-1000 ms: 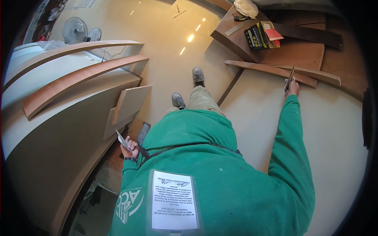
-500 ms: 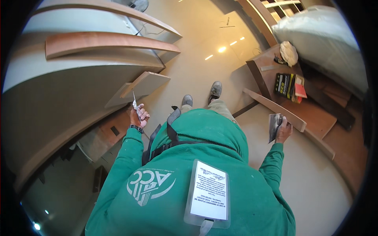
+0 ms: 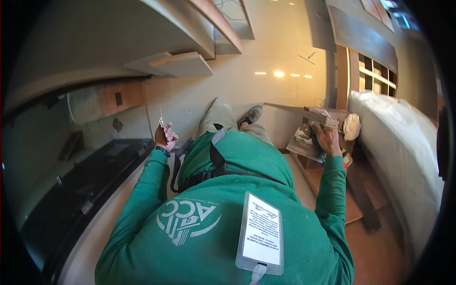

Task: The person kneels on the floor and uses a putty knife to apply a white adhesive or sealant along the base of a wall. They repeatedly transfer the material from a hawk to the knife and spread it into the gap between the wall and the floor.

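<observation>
My left hand [image 3: 166, 137] is closed around a thin putty blade [image 3: 161, 117], seen almost edge-on, with white paste near the fingers. It is held up beside my left hip. My right hand [image 3: 327, 137] reaches out ahead on the right, closed on a flat metal putty plate [image 3: 308, 148]. White paste [image 3: 304, 134] lies on or beside that plate. Right by these fingertips is the end of a long narrow board [image 3: 313, 114]; whether they touch it I cannot tell. Part of the right fingers is hidden.
A round pale bundle [image 3: 351, 127] sits just beyond my right hand. Plastic-wrapped bulk [image 3: 394, 156] stands along the right. Loose boards [image 3: 183, 64] lean at the left by a curved panel [image 3: 104, 38]. A dark glossy panel [image 3: 95, 175] lies at the lower left.
My body has turned to the right and stepped. My right hand has moved forward to the board's end with the plate. The left hand still holds its blade.
</observation>
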`<state>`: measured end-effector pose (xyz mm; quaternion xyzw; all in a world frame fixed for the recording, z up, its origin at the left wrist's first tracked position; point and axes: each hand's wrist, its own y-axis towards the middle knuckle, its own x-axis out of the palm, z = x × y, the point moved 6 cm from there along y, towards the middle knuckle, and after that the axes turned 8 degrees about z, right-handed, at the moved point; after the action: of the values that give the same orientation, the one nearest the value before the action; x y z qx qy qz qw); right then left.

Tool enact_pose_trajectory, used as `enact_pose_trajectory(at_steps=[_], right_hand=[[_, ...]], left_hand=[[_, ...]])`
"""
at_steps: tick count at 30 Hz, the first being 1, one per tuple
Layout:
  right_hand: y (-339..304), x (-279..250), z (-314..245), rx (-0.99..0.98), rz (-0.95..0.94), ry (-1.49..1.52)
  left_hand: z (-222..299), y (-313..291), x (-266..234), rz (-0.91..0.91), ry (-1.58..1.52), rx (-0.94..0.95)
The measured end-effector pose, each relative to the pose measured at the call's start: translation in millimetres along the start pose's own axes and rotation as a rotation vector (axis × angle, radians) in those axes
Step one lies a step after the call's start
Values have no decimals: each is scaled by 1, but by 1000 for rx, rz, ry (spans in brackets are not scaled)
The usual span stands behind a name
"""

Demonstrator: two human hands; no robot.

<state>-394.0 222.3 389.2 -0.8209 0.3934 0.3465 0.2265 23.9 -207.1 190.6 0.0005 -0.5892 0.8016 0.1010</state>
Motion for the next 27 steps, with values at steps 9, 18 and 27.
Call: enact_pose_trajectory(at_steps=[9,18,27], right_hand=[[164,48,-71,-302,-256,44],[269,106,-148,-389,-362,6],[291,185,-259,-830,-615,98]], left_hand=[[-34,13,-58,131,-171,31],[12,4,-42,74,-534,229],[-139,-33,-33,407,-977,230]])
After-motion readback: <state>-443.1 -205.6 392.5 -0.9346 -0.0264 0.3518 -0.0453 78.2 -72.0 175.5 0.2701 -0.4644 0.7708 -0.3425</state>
